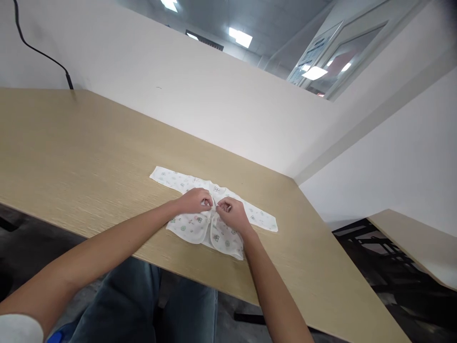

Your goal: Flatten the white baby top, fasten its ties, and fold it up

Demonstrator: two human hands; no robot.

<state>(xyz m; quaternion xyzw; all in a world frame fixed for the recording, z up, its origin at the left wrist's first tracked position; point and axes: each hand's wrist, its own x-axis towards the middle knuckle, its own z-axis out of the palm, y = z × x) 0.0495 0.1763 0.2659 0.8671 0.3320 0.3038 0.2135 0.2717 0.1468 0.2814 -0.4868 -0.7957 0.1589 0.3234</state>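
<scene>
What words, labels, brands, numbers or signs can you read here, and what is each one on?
None can be read.
Neck mark on the white shirt: small dark marks, too small to read.
Print on the shirt: small scattered pictures; any letters among them are too small to tell.
Bluish panel beyond the white wall: too blurred to tell whether it carries writing.

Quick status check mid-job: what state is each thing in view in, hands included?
Printed shirt: spread on the table, both sleeves out, lower front parted.
Left hand: fingers curled at the front opening; grip on cloth unclear.
Right hand: fingers bent, facing the left; grip unclear.
Black cable: hanging along the wall, curved.
Ceiling lights: lit.
</scene>
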